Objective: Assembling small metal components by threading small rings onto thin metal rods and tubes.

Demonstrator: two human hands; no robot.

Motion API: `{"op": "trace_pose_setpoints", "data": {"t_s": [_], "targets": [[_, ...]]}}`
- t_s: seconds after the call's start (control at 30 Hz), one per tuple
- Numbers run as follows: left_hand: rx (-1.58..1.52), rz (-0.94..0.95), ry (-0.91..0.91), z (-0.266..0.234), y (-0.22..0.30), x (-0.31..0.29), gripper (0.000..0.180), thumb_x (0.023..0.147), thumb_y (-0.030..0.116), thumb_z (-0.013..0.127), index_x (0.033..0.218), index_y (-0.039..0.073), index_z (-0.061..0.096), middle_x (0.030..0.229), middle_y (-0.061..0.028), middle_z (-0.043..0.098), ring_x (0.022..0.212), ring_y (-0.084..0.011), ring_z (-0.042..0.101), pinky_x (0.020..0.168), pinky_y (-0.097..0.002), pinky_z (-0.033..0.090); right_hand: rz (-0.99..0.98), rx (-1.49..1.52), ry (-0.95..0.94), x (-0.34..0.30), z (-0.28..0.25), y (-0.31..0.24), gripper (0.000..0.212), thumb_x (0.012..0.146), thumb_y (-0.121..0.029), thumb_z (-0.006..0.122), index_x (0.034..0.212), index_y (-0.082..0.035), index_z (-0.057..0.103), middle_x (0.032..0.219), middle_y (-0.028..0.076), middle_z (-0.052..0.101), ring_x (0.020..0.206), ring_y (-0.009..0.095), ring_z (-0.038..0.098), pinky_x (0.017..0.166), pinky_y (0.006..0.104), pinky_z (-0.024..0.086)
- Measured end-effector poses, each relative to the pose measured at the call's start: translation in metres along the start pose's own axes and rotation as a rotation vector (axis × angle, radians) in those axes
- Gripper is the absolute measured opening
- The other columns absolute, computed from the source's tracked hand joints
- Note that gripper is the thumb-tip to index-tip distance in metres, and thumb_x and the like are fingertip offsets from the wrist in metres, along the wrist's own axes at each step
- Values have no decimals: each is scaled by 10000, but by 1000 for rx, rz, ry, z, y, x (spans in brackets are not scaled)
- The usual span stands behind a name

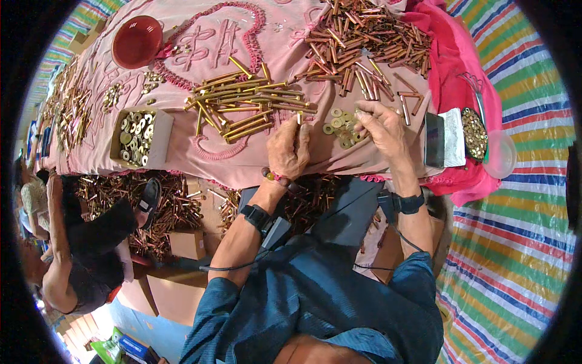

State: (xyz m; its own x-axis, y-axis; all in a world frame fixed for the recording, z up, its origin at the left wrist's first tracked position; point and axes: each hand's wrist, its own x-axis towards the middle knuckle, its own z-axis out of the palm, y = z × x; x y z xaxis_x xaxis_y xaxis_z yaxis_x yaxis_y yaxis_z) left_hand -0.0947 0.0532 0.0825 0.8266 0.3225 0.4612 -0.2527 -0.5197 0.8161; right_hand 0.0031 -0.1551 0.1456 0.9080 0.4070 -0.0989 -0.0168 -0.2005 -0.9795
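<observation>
My left hand (pixel 288 147) is closed around a bolt (pixel 299 117), of which only a short bright end shows above the fingers. To its right, my right hand (pixel 386 128) has thumb and fingertips pinched together over the edge of a small pile of brass-coloured washers (pixel 337 124). Whatever sits in that pinch is too small to make out. Just beyond my left hand lies a loose heap of long, gold-coloured bolts (pixel 248 100) on a pink cloth (pixel 315 159).
Copper-coloured metal tubes (pixel 364 45) are heaped at the far right. A box of washers (pixel 159 139) and a red bowl (pixel 137 42) stand left. Beside the right arm lie a dark phone-like slab (pixel 434 141) and a tray of small parts (pixel 474 133). Another person (pixel 79 255) sits at left.
</observation>
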Motion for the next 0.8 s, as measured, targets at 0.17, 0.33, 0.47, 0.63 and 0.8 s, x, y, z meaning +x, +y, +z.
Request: {"op": "trace_pose_setpoints", "data": {"t_s": [0.17,0.33,0.47,0.63,0.8], "targets": [[-25,64,43,4,0,2,145,933,62,619,1063,-3,624,822,-169,654,727,-359,659,638,-414,515,-144,-166,43,5,8,9,318,960,-181,647,1210,15,660,900,62,699,745,101,652,655,231,513],[-3,7,2,-1,3,1,122,942,50,608,1059,23,623,815,-128,677,724,-311,669,649,-390,526,-162,-395,130,14,14,4,267,913,-177,675,1134,-28,697,1032,167,723,881,254,719,792,352,557],[36,79,16,-4,8,2,132,940,48,601,1068,19,614,810,-120,678,737,-306,678,656,-385,527,-155,-834,434,13,-23,-9,292,926,-280,642,1053,-27,711,942,198,705,907,386,676,842,482,520],[33,42,-20,-3,1,1,166,935,60,616,1094,16,607,813,-124,679,756,-320,682,667,-393,532,146,-1172,476,37,-88,20,390,815,-416,726,946,-49,757,893,243,711,887,426,687,790,499,525],[60,48,3,-3,4,0,194,933,71,634,1115,12,609,811,-133,679,763,-337,682,673,-412,531,103,-1041,434,46,-107,40,387,808,-404,747,926,-35,753,883,230,721,858,376,710,768,455,538]]}}
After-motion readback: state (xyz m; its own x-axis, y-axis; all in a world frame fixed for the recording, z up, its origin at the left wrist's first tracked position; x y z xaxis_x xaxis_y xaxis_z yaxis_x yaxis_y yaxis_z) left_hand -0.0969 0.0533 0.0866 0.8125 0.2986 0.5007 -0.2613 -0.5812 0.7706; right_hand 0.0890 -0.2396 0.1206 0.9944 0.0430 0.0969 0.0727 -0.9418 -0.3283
